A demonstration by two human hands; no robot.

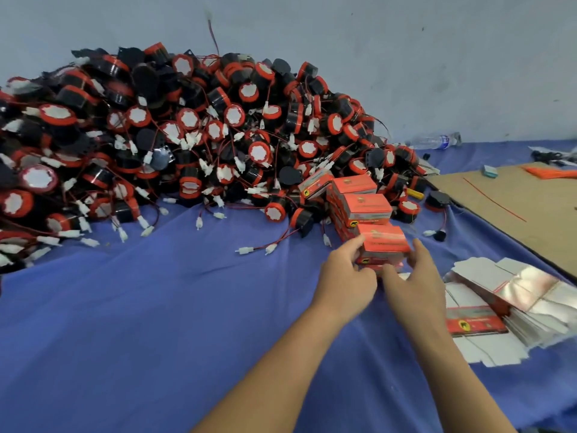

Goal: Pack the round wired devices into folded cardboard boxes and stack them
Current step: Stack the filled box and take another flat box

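Observation:
A big heap of round black-and-red wired devices (187, 135) covers the left and middle of the blue cloth (156, 307). At its right foot stands a row of folded orange cardboard boxes (365, 206). The nearest orange box (385, 242) sits on top of another one. My left hand (346, 271) grips its left end, thumb on top and fingers curled at the front. My right hand (415, 276) holds its right end, with the index finger up along the side and the thumb at the lower front edge.
A pile of flat unfolded box blanks (505, 310) lies right of my hands. A brown cardboard sheet (515, 207) lies at the far right, and a plastic water bottle (434, 140) rests by the wall. Loose white connectors and red wires (256, 250) trail onto the cloth.

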